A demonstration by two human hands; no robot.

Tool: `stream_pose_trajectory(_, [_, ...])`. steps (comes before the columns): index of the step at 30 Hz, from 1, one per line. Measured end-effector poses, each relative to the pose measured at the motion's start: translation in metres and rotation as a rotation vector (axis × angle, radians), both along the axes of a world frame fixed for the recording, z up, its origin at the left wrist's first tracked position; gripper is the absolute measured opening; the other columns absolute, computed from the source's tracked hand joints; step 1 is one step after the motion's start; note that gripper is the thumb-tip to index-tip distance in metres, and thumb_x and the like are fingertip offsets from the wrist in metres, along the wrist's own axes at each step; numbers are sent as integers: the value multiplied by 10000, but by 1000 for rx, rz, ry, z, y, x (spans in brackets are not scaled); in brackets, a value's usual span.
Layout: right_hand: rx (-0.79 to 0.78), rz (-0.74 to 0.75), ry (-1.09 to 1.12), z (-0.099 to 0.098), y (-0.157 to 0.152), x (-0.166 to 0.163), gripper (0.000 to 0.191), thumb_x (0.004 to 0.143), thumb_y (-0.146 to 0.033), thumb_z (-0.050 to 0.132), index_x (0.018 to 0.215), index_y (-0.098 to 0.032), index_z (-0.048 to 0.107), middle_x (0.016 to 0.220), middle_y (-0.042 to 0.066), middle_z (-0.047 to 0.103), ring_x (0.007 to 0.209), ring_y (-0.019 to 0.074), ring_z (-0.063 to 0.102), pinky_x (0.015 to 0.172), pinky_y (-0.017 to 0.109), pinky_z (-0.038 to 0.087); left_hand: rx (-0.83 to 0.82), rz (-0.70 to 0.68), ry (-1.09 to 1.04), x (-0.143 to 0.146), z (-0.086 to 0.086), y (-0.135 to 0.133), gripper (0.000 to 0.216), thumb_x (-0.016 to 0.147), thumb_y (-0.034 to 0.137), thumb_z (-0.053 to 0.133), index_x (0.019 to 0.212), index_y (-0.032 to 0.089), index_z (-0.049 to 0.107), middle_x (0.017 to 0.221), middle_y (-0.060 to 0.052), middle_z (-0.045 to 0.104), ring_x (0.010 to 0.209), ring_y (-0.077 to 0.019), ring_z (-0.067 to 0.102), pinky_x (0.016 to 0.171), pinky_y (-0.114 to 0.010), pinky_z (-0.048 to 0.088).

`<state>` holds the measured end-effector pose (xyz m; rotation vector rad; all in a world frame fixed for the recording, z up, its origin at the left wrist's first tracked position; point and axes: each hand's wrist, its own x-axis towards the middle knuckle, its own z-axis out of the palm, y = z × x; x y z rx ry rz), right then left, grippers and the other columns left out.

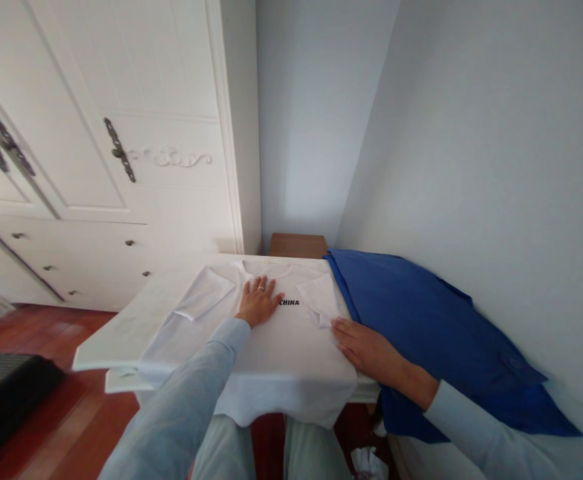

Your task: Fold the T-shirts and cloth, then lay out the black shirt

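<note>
A white T-shirt (291, 360) lies spread on a white table, its collar at the far edge and its hem hanging over the near edge. Both sleeves are folded inward over the front. My left hand (260, 302) rests flat on the chest, fingers spread, partly covering a black print that reads "CHINA". A ring shows on one of its fingers. My right hand (366, 347) lies on the shirt's right side near the sleeve, its fingers stretched out and close together. Neither hand grips the fabric visibly.
Blue cloth (421, 320) drapes over the table's right side against the wall. A white wardrobe (171, 100) with dark handles stands behind to the left. A brown wooden box (298, 245) sits behind the white table (121, 333). A black object (16, 400) is on the red floor.
</note>
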<state>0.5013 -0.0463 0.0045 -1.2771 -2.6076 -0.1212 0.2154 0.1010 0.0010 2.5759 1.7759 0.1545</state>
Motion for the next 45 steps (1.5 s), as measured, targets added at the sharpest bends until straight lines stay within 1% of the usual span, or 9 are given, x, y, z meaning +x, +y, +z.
stream_pose_trajectory(5, [7,-12,-16,10,-5,-5,383,943,-167,490,1278,-109,666,1329,190,653,1257,282,616,1083,464,510,22,-2,-7,0,1,-2,694,1010,583,178,1535,172,371,1623,-160,316,1515,-320,242,1215,-542,172])
stream_pose_trajectory(10, [37,-50,95,14,3,-22,453,949,-150,414,1356,-99,608,1395,184,606,1330,251,555,1125,460,471,18,5,-18,0,2,-3,684,1013,582,151,1530,195,376,1623,-141,325,1514,-299,251,1216,-525,176])
stream_pose_trajectory(14, [34,-86,133,17,13,-43,410,996,-231,410,1314,-109,637,1361,181,633,1291,252,590,1115,464,477,7,6,-16,0,1,-2,692,1008,595,179,1535,188,367,1627,-148,312,1518,-304,239,1219,-530,165])
stream_pose_trajectory(17, [-9,-91,65,19,17,-57,369,1006,-315,460,1234,-122,677,1322,176,662,1252,260,619,1093,441,494,16,2,-17,-1,-1,-2,692,1006,590,202,1535,177,368,1627,-157,308,1519,-313,235,1220,-534,158])
stream_pose_trajectory(21, [-104,-83,33,16,7,-64,356,1000,-362,500,1160,-114,700,1297,184,675,1251,277,618,1078,430,501,10,0,-20,-1,-1,-1,699,1004,591,212,1540,168,361,1631,-157,295,1521,-316,228,1219,-541,157])
stream_pose_trajectory(29, [-120,-46,145,8,-19,-57,406,1023,-398,453,1255,-151,677,1393,163,614,1334,259,550,1132,442,451,27,5,-30,-1,-3,-1,687,1005,592,223,1538,182,366,1627,-153,310,1516,-324,235,1213,-544,165])
stream_pose_trajectory(36, [-168,-131,122,2,0,-59,510,1017,-449,454,1386,-122,581,1455,198,548,1380,304,494,1155,536,395,14,7,-14,-1,-2,-1,698,1009,595,207,1543,172,358,1630,-155,300,1521,-319,226,1217,-544,163])
stream_pose_trajectory(40, [-159,-152,139,10,12,-57,583,1016,-525,400,1408,-126,567,1490,197,511,1407,312,458,1173,538,368,20,5,-10,-1,-3,-1,692,1007,595,217,1538,179,372,1628,-153,307,1519,-323,232,1217,-545,163])
stream_pose_trajectory(45, [-156,-182,128,16,56,-56,668,1013,-553,362,1452,-70,505,1542,218,435,1457,308,380,1206,487,324,10,6,-13,0,-2,-1,701,1004,598,215,1545,176,358,1630,-160,297,1518,-328,234,1215,-551,168])
